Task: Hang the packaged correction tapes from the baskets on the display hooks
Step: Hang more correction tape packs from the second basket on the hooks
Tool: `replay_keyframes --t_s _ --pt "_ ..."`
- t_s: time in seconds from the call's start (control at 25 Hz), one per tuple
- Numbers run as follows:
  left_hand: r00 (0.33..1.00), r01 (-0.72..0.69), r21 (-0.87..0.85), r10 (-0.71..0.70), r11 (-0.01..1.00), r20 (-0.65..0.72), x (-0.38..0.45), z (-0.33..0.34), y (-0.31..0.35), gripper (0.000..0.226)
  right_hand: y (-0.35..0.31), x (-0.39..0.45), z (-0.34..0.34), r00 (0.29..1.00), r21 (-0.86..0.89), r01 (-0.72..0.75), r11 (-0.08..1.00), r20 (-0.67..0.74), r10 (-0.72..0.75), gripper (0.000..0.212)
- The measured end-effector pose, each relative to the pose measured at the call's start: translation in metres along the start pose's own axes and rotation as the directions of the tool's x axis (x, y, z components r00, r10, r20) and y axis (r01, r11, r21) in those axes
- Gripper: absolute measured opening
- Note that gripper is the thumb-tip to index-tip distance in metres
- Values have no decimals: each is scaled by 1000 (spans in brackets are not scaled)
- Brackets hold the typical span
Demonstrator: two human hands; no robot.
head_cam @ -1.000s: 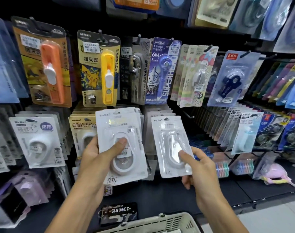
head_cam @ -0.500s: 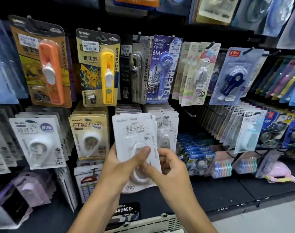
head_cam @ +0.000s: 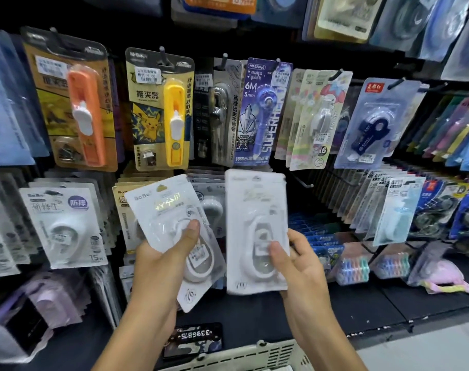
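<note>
I've got the right hand [head_cam: 295,261] pinching one tape pack [head_cam: 256,231] upright, hang-hole up top, nearest the white row; left hand [head_cam: 166,253] grips a spare stack [head_cam: 172,223], tilted.

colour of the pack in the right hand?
White card with a clear blister over a white correction tape; the right hand grips it. Head view.

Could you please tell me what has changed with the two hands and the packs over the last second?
The right hand, which met the left hand's stack half a second ago, has drawn one white correction tape pack off to the right. The left hand keeps gripping the stack. Hooked packs and basket unchanged.
</note>
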State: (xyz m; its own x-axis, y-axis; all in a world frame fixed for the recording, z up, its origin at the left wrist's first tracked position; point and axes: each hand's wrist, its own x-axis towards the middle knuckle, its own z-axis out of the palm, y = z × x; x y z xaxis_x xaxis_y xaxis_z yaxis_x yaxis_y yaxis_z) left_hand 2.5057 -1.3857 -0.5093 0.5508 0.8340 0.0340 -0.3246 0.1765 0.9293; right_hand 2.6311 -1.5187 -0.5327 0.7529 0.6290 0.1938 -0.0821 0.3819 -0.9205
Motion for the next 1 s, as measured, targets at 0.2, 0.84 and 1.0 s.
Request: replay_keyframes --t_s 0.2,0.84,1.0 --pt "975 56 97 -75 994 207 -7 3 -5 45 8 -2 18 975 -222 10 975 218 39 41" --pt "989 -77 98 63 992 132 7 23 -20 55 11 17 -18 960 -538 177 824 280 -23 54" --pt "963 46 85 -67 995 261 6 42 -35 48 9 -7 -28 980 -325 -59 944 161 117 53"
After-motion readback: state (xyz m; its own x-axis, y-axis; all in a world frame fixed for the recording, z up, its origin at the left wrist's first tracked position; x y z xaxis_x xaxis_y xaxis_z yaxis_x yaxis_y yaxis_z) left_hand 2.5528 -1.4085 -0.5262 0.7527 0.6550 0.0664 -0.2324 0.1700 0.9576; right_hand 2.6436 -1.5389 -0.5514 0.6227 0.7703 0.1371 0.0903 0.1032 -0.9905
